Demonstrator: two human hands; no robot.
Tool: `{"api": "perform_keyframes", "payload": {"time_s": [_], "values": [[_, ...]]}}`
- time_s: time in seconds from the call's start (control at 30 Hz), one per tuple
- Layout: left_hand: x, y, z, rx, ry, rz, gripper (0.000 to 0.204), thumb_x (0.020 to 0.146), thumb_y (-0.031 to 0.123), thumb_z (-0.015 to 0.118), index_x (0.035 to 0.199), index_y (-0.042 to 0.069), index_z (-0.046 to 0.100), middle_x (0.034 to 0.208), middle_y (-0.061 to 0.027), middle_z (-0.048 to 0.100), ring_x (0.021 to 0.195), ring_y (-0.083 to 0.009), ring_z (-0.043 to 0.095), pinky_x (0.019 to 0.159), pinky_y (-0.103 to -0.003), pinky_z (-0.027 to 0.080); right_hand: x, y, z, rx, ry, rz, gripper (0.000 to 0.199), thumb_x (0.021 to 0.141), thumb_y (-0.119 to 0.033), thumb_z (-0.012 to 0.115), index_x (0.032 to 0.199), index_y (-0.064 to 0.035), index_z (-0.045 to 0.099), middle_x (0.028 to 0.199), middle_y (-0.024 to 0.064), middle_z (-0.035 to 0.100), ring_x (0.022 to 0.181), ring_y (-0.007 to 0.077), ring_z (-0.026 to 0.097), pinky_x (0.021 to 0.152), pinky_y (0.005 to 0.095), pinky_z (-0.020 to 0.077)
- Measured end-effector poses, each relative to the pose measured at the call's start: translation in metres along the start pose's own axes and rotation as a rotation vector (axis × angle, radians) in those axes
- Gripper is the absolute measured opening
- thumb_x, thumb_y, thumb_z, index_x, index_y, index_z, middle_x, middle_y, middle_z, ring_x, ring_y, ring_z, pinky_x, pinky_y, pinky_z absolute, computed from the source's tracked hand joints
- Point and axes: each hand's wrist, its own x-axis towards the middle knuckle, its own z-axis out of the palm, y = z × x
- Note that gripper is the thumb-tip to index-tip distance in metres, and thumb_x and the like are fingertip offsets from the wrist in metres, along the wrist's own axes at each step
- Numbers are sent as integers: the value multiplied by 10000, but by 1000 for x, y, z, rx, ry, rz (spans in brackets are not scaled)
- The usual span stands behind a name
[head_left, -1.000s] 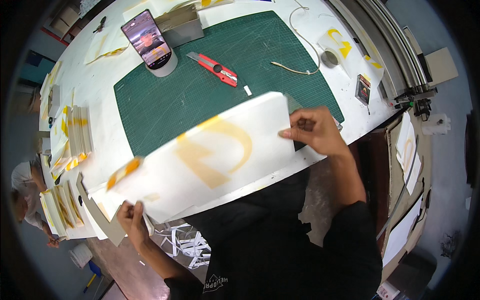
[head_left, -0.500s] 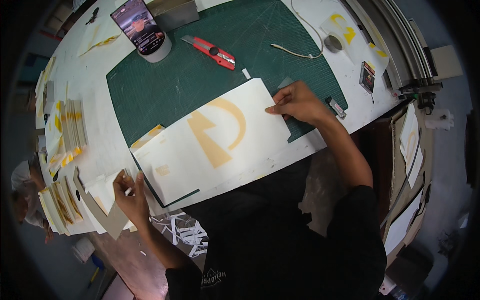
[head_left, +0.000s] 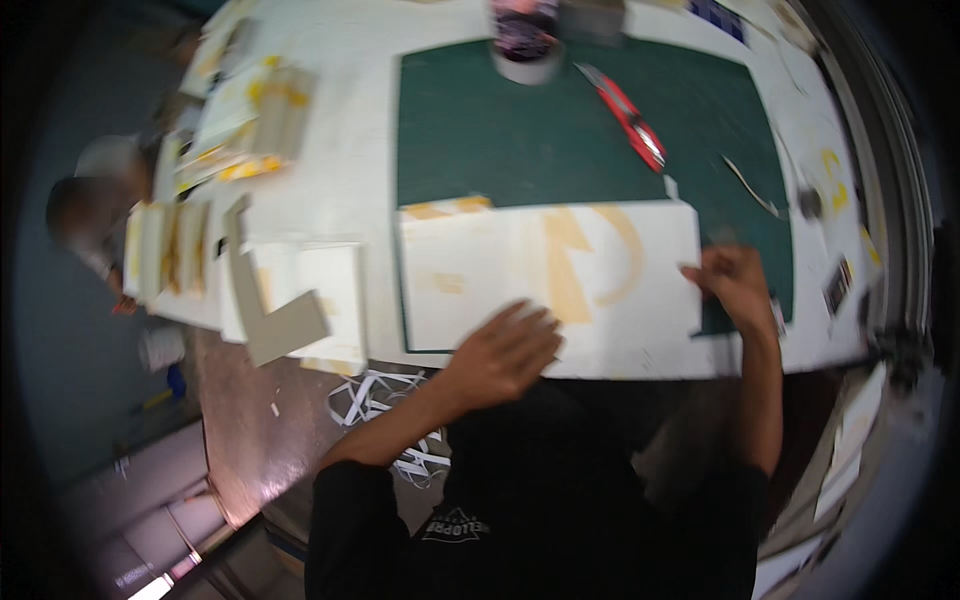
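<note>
Table [head_left: 330,130]: white worktop, cluttered with card offcuts and stacks on its left side.
Mat [head_left: 560,130]: dark green cutting mat, lying flat on the table in front of the person.
Sheet [head_left: 480,280]: large white board with a pale yellow cut-out shape; it lies flat across the near edge of the mat, its near edge at the table edge.
Left hand [head_left: 505,350]: spread flat, palm down, pressing on the near left part of the sheet; it grips nothing.
Right hand [head_left: 735,285]: at the right edge of the sheet, fingers curled on that edge; blur hides whether it pinches or only steadies.
Knife [head_left: 630,115]: red utility knife on the mat beyond the sheet, well apart from both hands.
Step in hand: judged to be seating and squaring the sheet on the mat.
Next move calls for: holding the sheet down with one hand so the other is free to reach the knife.
Change from earlier frames: the sheet was held tilted above the table by both hands; it now rests flat, and the left hand has moved from its left corner onto its face.
</note>
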Motion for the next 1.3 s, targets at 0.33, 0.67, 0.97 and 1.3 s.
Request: {"api": "perform_keyframes", "payload": {"time_s": [0.33, 0.67, 0.97, 1.3], "values": [[-5, -1, 0, -5, 4, -12, 296, 931, 172, 751, 1187, 27, 728, 1300, -152, 703, 1284, -322, 638, 1152, -504, 497, -6, -12, 11, 164, 45, 52, 160, 807, -73, 864, 826, 25, 739, 752, 62, 725, 630, 116, 664, 571, 259, 513], [3, -4, -7, -5, 30, -72, 363, 912, 219, 821, 1218, 52, 722, 1350, -131, 690, 1282, -326, 651, 1126, -514, 523, 2, -10, 8, 93, 54, 28, 198, 803, -150, 897, 809, -9, 759, 739, 26, 706, 632, 103, 603, 596, 277, 478], [3, -11, -10, 21, -49, -3, 359, 898, 188, 821, 1215, 41, 739, 1337, -138, 713, 1315, -318, 643, 1150, -497, 513, -2, -7, 12, 54, 95, 64, 236, 808, -126, 883, 894, 61, 768, 767, 100, 746, 654, 129, 658, 603, 290, 507], [8, -7, -14, 15, -74, -46, 371, 840, 146, 860, 1184, 49, 758, 1306, -132, 728, 1285, -329, 662, 1130, -499, 532, -19, -29, 36, -364, 317, -180, 219, 781, -126, 865, 863, 39, 746, 781, 217, 738, 758, 360, 757, 704, 428, 562]]}}
